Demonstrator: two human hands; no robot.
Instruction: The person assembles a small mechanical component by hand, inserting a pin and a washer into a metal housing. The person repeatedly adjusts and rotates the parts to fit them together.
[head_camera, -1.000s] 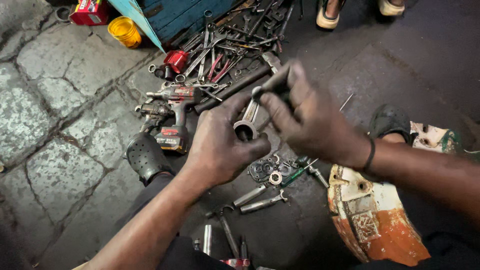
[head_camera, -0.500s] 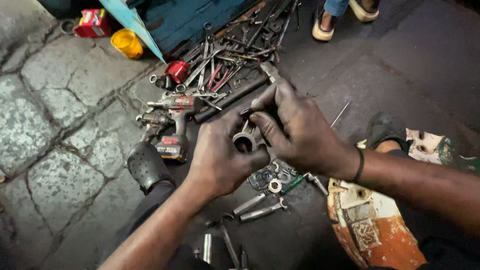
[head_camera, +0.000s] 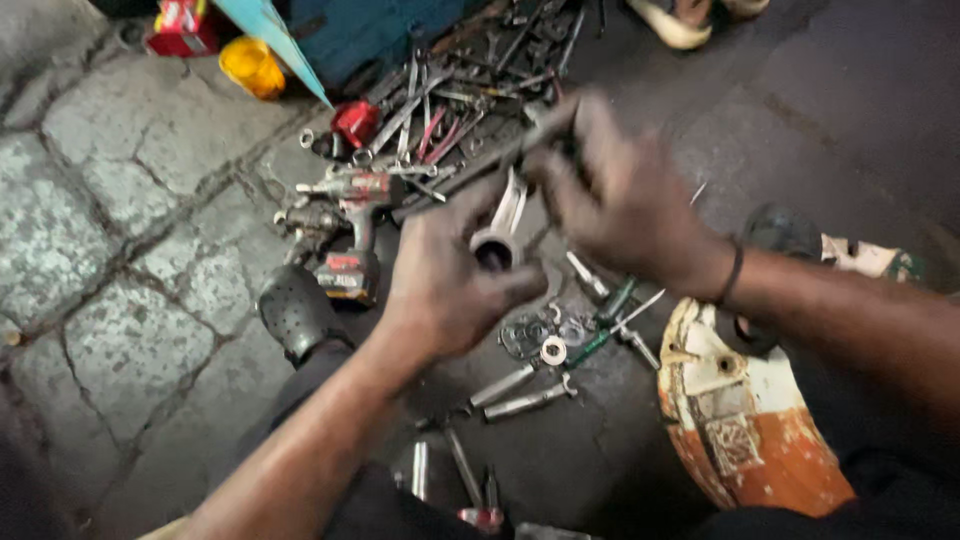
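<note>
At far left the floor (head_camera: 110, 230) is cracked stone paving. At the top left stand a red box (head_camera: 183, 26) and a yellow container (head_camera: 251, 66). Right of these, a cordless drill (head_camera: 355, 225) in red and grey lies on its side, its battery end toward the camera, with a dark perforated knee pad (head_camera: 296, 312) just below it.

Behind the drill, a heap of wrenches and spanners (head_camera: 450, 100) spreads before a blue box (head_camera: 370, 30).

At centre, the left hand (head_camera: 445, 275) is closed around a metal socket tool (head_camera: 497, 240); the tool's open round end faces the camera and its bright shank rises between the two hands.

Below the hands, loose bolts (head_camera: 520, 390), a washer (head_camera: 553, 350) and a green-handled screwdriver (head_camera: 600, 325) lie on the dark ground.

The right hand (head_camera: 625, 200) is just beside the upper end of the tool, fingers curled; motion blur hides what, if anything, it grips, so its grasp cannot be told.

At right lies a worn orange and white panel (head_camera: 745, 420).
</note>
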